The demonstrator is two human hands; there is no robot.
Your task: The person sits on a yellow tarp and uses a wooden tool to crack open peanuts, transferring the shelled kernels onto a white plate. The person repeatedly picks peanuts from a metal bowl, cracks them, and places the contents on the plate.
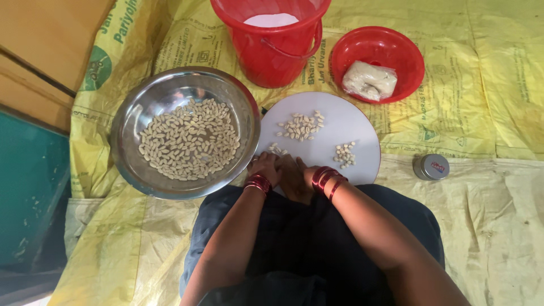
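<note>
The person's dark-clothed lap (306, 243) fills the near edge of the view, both forearms reaching forward over it. The yellow plastic sheet (481, 215) covers the floor. On it, to the left, the steel bowl (126, 122) holds a layer of pale peanuts (190, 139). The red bucket (272, 54) stands behind, beside the red bowl (405, 54) with a wrapped lump. The white round board (345, 122) carries small peanut piles. The left hand (265, 167) and right hand (294, 177) touch at its near edge, fingers curled; whether they grip peanuts cannot be told. The small tin (431, 167) lies right.
</note>
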